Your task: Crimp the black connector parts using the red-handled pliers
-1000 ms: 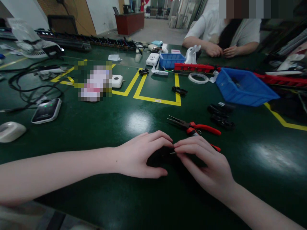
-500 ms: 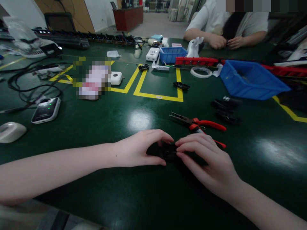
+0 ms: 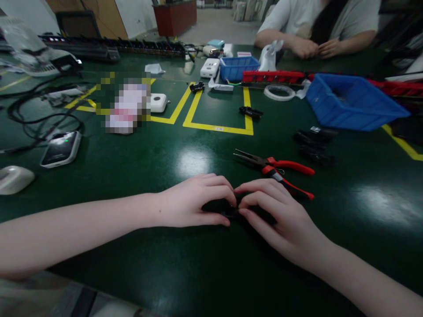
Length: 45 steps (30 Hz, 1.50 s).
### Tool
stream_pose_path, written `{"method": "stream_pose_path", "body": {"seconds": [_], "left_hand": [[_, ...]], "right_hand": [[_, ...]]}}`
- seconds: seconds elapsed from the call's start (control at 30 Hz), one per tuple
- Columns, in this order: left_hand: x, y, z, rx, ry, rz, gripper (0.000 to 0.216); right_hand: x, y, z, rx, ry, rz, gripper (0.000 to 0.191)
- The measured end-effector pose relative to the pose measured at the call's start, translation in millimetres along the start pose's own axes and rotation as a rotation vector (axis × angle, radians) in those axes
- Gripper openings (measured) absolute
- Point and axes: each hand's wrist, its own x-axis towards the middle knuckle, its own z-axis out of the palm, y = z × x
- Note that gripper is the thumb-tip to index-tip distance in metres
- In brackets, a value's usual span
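Observation:
Between my two hands, low over the green table [image 3: 185, 273], is a small black part [image 3: 231, 214], mostly hidden by fingers and dark against the surface. My left hand [image 3: 201, 200] curls around its left side, thumb below and fingers above. From the right, my right hand [image 3: 277, 211] pinches at the part's edge with thumb and fingertips. The fingertips of both hands almost meet over it. Just beyond my right hand lie long-nose pliers [image 3: 272, 165] with red handles, their jaws apart and pointing left.
Black parts [image 3: 315, 145] lie right of the pliers, near a blue bin [image 3: 357, 105]. A tape roll [image 3: 279, 93], a smaller blue bin [image 3: 239, 68] and a red strip [image 3: 274, 77] stand farther back. At left are a white-edged device [image 3: 61, 149] and cables [image 3: 20, 110]. A person sits opposite.
My left fingers have bent down closer to the black part, and my right hand has shifted slightly left. The view has tilted down a little, so the background sits higher.

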Motion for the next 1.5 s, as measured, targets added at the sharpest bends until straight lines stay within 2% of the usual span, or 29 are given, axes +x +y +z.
{"method": "stream_pose_path", "body": {"seconds": [0.3,0.63,0.8,0.93,1.03,1.1,1.17,1.27,1.5], "left_hand": [[1,-2,1,0.018,-0.002,0.033,0.021],[1,0,1,0.063,0.005,0.019,0.019],[0,0,3,0.077,0.013,0.022,0.022],[-1,2,2,0.056,0.029,0.002,0.021],[-4,0,-1,0.105,0.05,-0.019,0.023],[-5,-4,-6,0.208,0.084,-0.03,0.026],[-5,-11,-11,0.313,0.142,-0.047,0.028],[-4,-21,-18,0.329,0.222,-0.1,0.031],[-2,-22,-15,0.289,0.195,-0.114,0.035]], "right_hand": [[4,-4,1,-0.013,0.016,-0.014,0.008],[3,-12,5,-0.193,0.108,-0.158,0.006],[4,-13,6,-0.205,0.114,-0.141,0.005],[2,1,-9,-0.238,0.105,-0.11,0.014],[-3,21,-31,-0.436,0.134,0.008,0.022],[-7,36,-46,-0.586,0.091,0.125,0.035],[-11,49,-54,-0.663,-0.012,0.214,0.055],[-15,62,-52,-0.678,-0.093,0.252,0.07],[-10,71,-38,-0.669,-0.018,0.212,0.061]]}}
